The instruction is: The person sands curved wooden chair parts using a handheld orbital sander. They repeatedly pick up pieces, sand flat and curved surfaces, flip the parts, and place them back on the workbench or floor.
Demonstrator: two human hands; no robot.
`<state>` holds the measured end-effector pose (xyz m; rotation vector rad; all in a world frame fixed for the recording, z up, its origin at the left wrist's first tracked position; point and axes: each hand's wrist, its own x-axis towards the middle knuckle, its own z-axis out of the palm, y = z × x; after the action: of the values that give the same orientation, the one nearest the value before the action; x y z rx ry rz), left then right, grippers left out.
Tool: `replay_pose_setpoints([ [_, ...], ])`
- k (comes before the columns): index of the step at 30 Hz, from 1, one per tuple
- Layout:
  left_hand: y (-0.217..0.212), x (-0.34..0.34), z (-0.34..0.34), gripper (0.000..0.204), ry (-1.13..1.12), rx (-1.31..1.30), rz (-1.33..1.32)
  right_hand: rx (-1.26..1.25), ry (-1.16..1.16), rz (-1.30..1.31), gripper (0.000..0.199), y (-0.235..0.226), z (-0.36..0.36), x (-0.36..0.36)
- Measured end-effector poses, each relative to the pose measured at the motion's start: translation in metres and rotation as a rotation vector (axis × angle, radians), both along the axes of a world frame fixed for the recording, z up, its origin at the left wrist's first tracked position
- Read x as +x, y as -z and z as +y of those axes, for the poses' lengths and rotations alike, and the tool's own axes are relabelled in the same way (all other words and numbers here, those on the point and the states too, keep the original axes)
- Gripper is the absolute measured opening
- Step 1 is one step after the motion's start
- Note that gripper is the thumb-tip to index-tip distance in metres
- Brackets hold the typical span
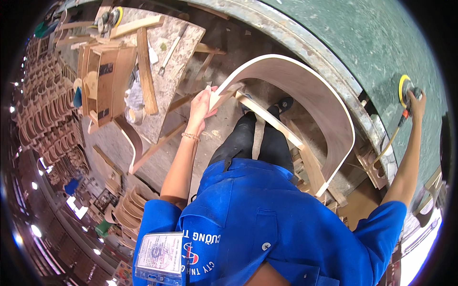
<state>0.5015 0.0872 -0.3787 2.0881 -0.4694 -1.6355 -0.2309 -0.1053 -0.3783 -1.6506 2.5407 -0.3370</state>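
Observation:
My left hand [202, 107] is closed around one end of a curved wooden chair frame [310, 94]. The frame is a wide U-shaped bent panel with a pale edge, and a straight pale rail [274, 121] runs across between its ends. It hangs tilted in front of my legs, its far side close to the bench edge. Out to the right, my right hand [418, 104] grips a round orbital sander [405, 89] with a yellow rim. The sander stands on the green bench top [362, 52], and a yellow hose [385, 148] trails from its orange fitting.
At the left, a worn table [183, 59] carries a wooden box-like piece [106, 81], loose wood strips, a brush [172, 50] and another sander [110, 19]. Stacks of curved wooden parts [47, 105] stand beyond it. Wood pieces lie on the floor around my feet.

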Motion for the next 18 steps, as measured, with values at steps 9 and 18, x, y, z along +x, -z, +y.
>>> replay_pose_setpoints([
  [9, 0.015, 0.011, 0.032, 0.057, 0.187, -0.363, 0.012, 0.224, -0.488, -0.676, 0.071, -0.094, 0.104, 0.340],
  [18, 0.035, 0.019, 0.031, 0.056, 0.396, -0.313, -0.225, 0.317, -0.875, -0.610, 0.074, -0.040, 0.129, 0.568],
])
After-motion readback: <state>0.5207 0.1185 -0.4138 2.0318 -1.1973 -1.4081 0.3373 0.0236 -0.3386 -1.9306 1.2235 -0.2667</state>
